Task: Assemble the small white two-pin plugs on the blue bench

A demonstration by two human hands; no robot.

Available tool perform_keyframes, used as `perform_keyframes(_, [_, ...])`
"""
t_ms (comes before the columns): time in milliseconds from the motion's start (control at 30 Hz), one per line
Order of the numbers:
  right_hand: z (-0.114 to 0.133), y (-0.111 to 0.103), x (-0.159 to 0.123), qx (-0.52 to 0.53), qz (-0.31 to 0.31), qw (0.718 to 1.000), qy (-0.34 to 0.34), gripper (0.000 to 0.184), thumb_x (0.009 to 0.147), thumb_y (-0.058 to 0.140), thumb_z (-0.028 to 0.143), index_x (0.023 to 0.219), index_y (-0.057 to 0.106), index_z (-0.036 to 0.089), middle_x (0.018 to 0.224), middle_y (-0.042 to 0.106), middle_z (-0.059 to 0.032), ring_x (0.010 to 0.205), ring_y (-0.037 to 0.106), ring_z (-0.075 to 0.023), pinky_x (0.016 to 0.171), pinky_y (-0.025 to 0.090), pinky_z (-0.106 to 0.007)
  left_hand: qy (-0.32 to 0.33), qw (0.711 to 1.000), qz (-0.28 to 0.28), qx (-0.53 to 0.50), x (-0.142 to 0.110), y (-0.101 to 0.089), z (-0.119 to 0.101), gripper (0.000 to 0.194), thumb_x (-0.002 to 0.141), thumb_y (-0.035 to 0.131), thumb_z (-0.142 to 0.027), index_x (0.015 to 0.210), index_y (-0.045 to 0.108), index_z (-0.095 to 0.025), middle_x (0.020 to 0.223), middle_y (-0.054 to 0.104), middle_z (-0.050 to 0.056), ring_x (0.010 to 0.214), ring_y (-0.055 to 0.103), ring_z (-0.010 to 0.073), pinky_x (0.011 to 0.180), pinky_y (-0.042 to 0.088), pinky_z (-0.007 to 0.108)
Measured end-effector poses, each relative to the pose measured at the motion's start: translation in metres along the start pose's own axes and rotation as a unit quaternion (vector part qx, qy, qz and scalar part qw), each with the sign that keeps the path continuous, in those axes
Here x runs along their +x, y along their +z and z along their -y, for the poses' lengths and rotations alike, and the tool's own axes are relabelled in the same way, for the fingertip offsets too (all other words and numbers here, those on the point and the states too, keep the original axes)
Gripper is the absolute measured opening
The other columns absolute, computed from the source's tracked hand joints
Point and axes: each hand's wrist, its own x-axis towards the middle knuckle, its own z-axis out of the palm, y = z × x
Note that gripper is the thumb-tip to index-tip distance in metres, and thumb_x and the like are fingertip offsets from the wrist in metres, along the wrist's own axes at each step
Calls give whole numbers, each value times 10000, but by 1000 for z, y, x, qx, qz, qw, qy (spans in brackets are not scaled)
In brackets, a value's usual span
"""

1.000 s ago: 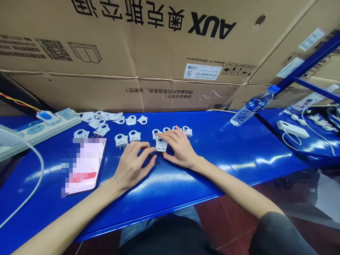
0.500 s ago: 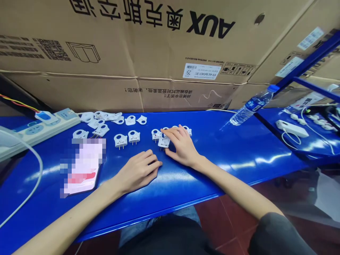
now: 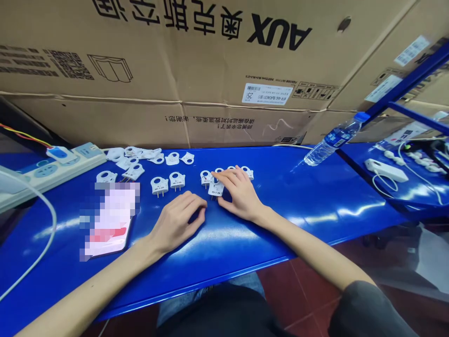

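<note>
My right hand (image 3: 242, 194) reaches over a group of small white two-pin plugs with ring-shaped tops. Its thumb and fingers close on the nearest plug (image 3: 215, 188), whose pins point toward me. Part of another plug (image 3: 205, 178) shows just behind its fingertips, and more stick out beyond the knuckles. Left of that group, my left hand (image 3: 179, 221) rests low over the blue table, fingers curled and the thumb bent toward them. Nothing shows in it. Two more plugs (image 3: 160, 186) stand side by side beyond the left hand.
Several white ring-topped pieces (image 3: 135, 153) lie heaped at the back left, near a power strip (image 3: 59, 169). A phone (image 3: 111, 224), partly blurred, lies by my left forearm. A water bottle (image 3: 335, 140) leans against a blue frame. Cardboard boxes (image 3: 196, 70) wall off the back.
My left hand has shifted slightly left and away from me, its fingers now lifted and bent closer to the thumb. My right hand has stayed nearly still on the plug.
</note>
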Motion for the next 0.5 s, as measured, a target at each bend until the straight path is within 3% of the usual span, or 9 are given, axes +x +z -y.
perform_keyframes(167, [2, 0, -1, -1, 4, 1000, -16, 596, 924, 608, 249, 1505, 483, 207, 1421, 616, -107, 1352, 498, -293, 1255, 257, -560, -54, 998, -19, -29, 2, -2, 3, 88, 980, 531, -145, 980, 606, -191, 893, 680, 25, 810, 608, 161, 787, 511, 321])
perform_keyframes(500, [1, -4, -1, -11, 4, 1000, -8, 606, 916, 624, 249, 1504, 488, 189, 1420, 609, -103, 1342, 495, -298, 1265, 243, -572, -61, 995, 45, 64, 0, 3, 6, 73, 963, 568, -253, 962, 607, -191, 874, 665, 37, 833, 598, 216, 757, 492, 367])
